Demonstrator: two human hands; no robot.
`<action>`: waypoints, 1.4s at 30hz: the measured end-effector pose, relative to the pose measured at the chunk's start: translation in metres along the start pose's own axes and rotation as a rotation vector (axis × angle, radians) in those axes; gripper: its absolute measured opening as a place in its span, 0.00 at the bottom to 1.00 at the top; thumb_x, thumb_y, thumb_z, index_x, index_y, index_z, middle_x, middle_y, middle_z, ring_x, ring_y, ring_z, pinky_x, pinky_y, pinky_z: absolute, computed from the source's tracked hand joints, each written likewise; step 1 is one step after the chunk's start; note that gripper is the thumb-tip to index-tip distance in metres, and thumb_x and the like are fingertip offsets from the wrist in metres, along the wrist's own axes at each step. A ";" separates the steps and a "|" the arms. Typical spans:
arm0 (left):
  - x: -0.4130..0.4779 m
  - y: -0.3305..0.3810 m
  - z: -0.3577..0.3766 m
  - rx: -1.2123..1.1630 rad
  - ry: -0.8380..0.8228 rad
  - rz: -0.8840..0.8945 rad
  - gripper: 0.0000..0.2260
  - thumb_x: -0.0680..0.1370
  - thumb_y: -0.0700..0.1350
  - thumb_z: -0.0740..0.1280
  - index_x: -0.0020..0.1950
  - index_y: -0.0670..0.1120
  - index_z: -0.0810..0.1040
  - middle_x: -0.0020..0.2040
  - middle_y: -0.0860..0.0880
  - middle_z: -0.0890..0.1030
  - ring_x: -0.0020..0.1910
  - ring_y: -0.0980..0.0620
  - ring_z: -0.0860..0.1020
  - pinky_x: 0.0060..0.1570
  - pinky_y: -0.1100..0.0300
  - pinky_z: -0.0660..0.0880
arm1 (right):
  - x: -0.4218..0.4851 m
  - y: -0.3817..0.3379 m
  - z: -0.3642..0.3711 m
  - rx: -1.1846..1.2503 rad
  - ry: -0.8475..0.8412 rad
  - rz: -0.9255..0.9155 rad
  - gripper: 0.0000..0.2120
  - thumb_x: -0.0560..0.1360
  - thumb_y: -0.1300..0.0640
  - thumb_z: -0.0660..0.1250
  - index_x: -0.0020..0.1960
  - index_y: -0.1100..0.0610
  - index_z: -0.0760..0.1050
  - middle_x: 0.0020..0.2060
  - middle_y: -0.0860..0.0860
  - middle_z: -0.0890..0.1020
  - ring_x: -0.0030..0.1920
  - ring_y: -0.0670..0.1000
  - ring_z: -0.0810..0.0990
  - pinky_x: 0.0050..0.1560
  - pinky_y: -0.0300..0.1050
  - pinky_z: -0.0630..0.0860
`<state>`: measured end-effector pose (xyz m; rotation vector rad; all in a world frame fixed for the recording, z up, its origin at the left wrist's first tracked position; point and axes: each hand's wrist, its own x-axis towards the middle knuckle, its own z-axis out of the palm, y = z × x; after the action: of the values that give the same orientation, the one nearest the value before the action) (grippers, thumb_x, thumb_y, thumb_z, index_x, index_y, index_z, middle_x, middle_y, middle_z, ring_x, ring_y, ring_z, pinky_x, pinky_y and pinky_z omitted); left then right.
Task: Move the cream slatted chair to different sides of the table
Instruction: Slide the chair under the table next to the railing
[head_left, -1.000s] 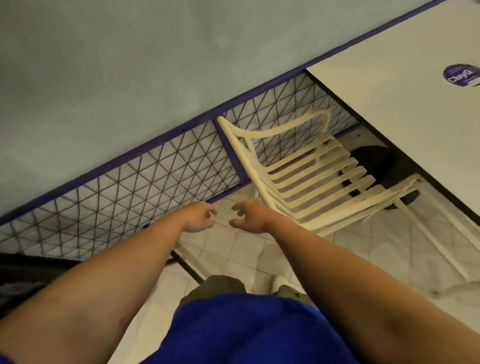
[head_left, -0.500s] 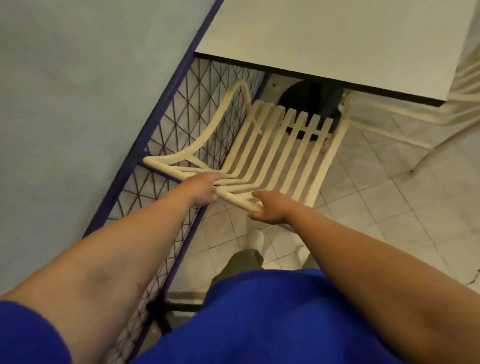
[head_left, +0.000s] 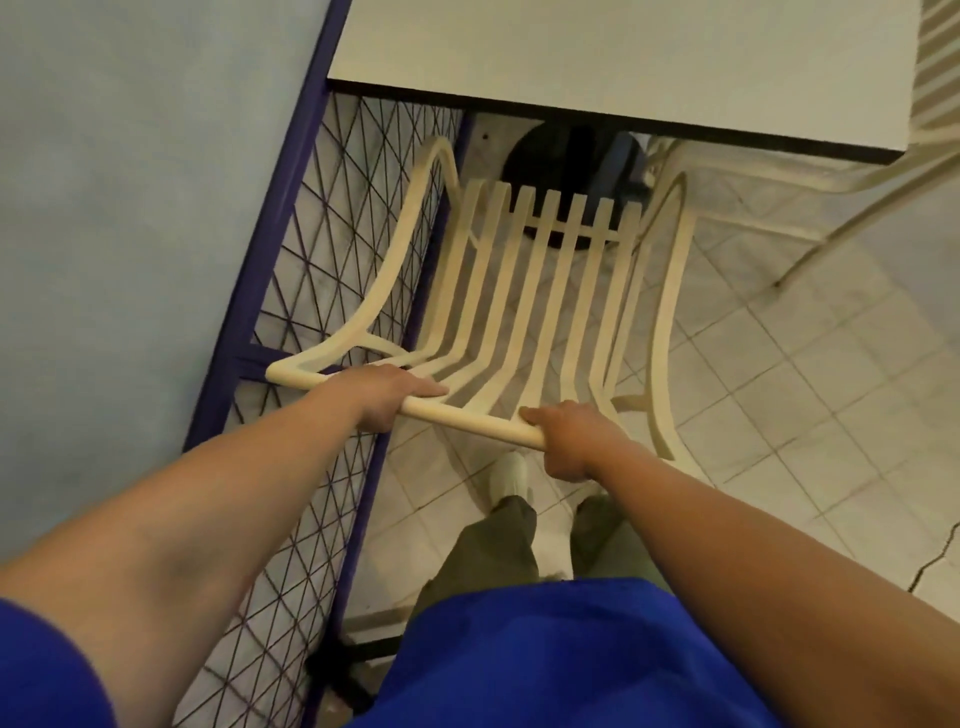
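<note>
Both my hands are on the top rail of the cream slatted chair (head_left: 540, 291). Left hand (head_left: 387, 397) wraps the round tubular rail towards its left end, fingers (head_left: 423, 388) laid over the top and closed around the bar. Right hand (head_left: 569, 439) clamps the rail near its right end, fingers curled over it, thumb side underneath.

Chair: smooth, matte cream tube and flat strips. The slats run away from me in a curved fan, narrow and evenly spaced, joined by a cross strip at the far edge of the seat. Two swept armrests bow outward on left and right. The seat front sits tucked at the near edge of the desk (head_left: 649, 67), whose top is a plain pale slab with a thin dark edge band.

Left of the chair, just beside its armrest, a purple-framed railing (head_left: 311, 291) filled with thin black wire in a triangular lattice. Floor (head_left: 810, 395) is pale square tile, glossy, with a crack at far right. A second cream chair (head_left: 930, 104) stands at the right of the desk.
</note>
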<state>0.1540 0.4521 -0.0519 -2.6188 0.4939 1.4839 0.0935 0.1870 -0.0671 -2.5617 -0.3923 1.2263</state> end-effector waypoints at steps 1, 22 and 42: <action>0.001 0.000 0.000 0.009 -0.004 0.011 0.40 0.77 0.34 0.64 0.76 0.71 0.56 0.70 0.51 0.72 0.56 0.50 0.73 0.52 0.53 0.75 | 0.000 0.000 0.000 -0.004 0.010 0.005 0.29 0.73 0.60 0.68 0.72 0.47 0.67 0.56 0.53 0.76 0.51 0.54 0.76 0.54 0.50 0.76; 0.025 -0.048 -0.017 0.029 0.047 -0.015 0.42 0.78 0.33 0.61 0.72 0.78 0.54 0.64 0.52 0.75 0.48 0.53 0.75 0.43 0.56 0.76 | 0.048 -0.015 -0.027 -0.020 0.033 -0.104 0.27 0.71 0.60 0.69 0.69 0.49 0.70 0.50 0.52 0.77 0.46 0.53 0.75 0.50 0.51 0.78; 0.033 -0.059 -0.036 0.048 0.077 -0.010 0.42 0.77 0.35 0.65 0.72 0.78 0.54 0.67 0.51 0.74 0.55 0.50 0.76 0.47 0.54 0.75 | 0.052 0.003 -0.047 0.065 -0.008 -0.124 0.41 0.71 0.64 0.69 0.78 0.41 0.57 0.63 0.50 0.75 0.57 0.53 0.74 0.56 0.50 0.74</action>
<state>0.2181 0.4921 -0.0659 -2.6453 0.5158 1.3553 0.1619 0.1964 -0.0768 -2.4392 -0.4964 1.1861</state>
